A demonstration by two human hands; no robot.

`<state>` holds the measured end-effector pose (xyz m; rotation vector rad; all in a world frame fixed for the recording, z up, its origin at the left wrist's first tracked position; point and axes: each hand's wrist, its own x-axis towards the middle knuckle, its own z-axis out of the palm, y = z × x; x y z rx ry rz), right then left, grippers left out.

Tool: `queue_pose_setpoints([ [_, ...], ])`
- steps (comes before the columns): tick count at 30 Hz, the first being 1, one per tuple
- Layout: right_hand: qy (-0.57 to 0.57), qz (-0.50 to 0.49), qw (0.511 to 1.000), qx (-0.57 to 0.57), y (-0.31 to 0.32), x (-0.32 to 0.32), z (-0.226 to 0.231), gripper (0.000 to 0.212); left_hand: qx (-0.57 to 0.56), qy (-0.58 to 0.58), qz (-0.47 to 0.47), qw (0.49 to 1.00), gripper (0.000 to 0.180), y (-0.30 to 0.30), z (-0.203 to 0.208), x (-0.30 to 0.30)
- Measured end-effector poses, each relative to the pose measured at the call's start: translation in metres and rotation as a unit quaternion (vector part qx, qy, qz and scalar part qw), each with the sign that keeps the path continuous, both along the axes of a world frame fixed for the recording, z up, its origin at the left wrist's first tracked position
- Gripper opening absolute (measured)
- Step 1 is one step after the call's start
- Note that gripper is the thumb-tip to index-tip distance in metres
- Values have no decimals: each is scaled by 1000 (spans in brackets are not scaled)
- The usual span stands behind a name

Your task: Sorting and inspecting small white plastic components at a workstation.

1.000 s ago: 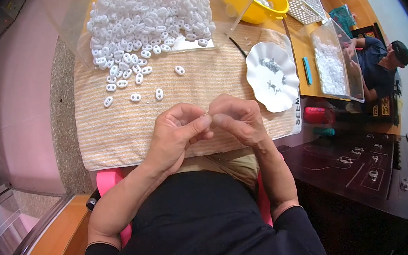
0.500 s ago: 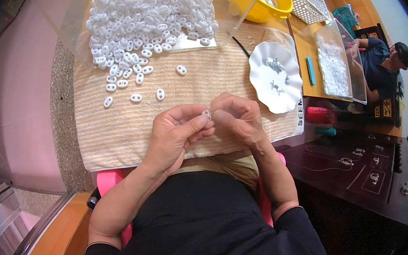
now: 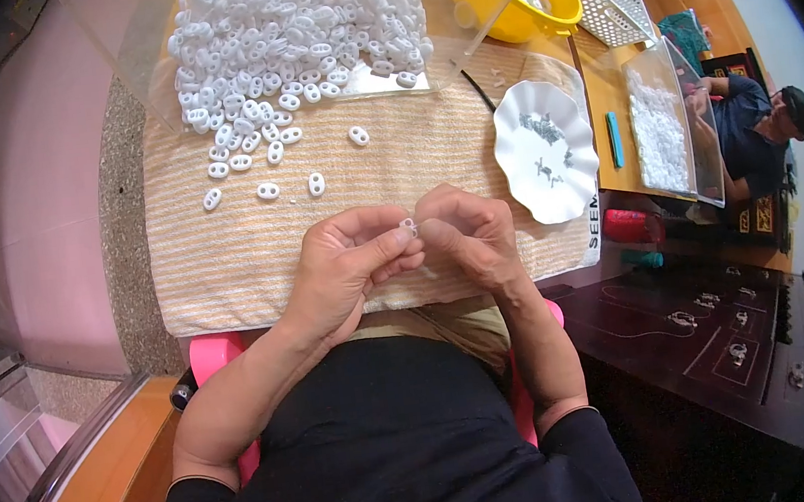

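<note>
Over the near part of the striped towel (image 3: 226, 271), my left hand (image 3: 344, 263) pinches a small white oval piece with two holes (image 3: 408, 223) between thumb and fingers. My right hand (image 3: 475, 238) is closed right beside it, its thumb and fingertips at the piece's edge. Whatever lies between the right fingertips is hidden. Several similar white pieces lie loose beyond my hands, one of them a white two-holed piece (image 3: 317, 183). Farther off is a large heap of them (image 3: 298, 35). To the right, a white scalloped dish (image 3: 517, 173) holds small dark grey bits (image 3: 542, 128).
A clear plastic bin (image 3: 446, 72) surrounds part of the heap. Behind the dish are a thin black rod (image 3: 478, 90), a yellow basin (image 3: 566, 16) and a white perforated basket (image 3: 617, 3). At right, a co-worker (image 3: 755, 131) sits by a box of white pieces (image 3: 658, 132) and a blue tool (image 3: 615, 139).
Both hands stay nearly in place, with the white piece still in my left fingertips. The surroundings shift very slightly in the picture.
</note>
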<state>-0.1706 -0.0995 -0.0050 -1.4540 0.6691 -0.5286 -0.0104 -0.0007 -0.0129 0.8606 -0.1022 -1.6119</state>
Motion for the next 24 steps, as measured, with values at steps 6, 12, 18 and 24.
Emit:
queue_pose_setpoints([
  [6, 12, 7, 999, -39, 0, 0, -2, 6, 1, -7, 2, 1000, 16, 0, 1, 0],
  [12, 17, 10, 998, -58, 2, 1, -2, 7, 5, -15, 4, 1000, 17, 1, 2, 0],
  [18, 39, 10, 995, -91, 3, 2, 1, 8, 8, -29, 0, 1000, 17, 1, 2, -1],
  [24, 44, 16, 993, -111, 3, 4, 4, 8, -2, -52, 1, 999, 16, 3, 2, -2],
])
